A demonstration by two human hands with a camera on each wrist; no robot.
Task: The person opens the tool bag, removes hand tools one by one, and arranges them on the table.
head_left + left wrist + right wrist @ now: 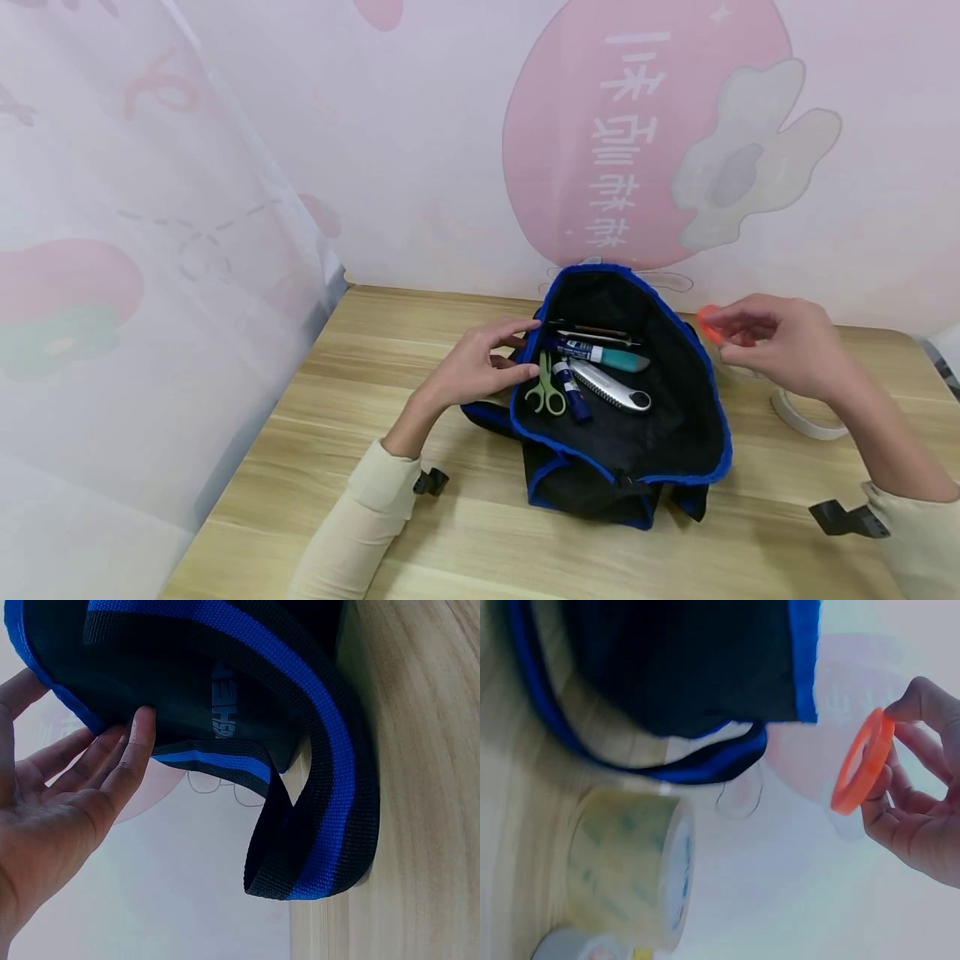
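Note:
A black bag with blue trim (678, 417) stands wide-mouthed on the table, holding green scissors (545, 392), a glue stick (572, 392), a silver utility knife (609, 385), a teal-ended tool (624, 360) and several slim items. My left hand (480, 362) pinches the bag's left rim; in the left wrist view that hand (75, 780) has its thumb and fingers either side of the blue edge. Right of the bag, my right hand (787, 342) pinches an orange ring (709, 325). The right wrist view shows this hand (922, 780) gripping the ring (864, 761) between thumb and fingers, apart from the bag.
A wide roll of clear tape (622, 862) stands right of the bag, with another roll (577, 946) beside it. A whitish roll (808, 421) shows below my right hand. A black and blue strap (330, 757) loops out from the bag. Printed cloth (420, 150) hangs behind the table.

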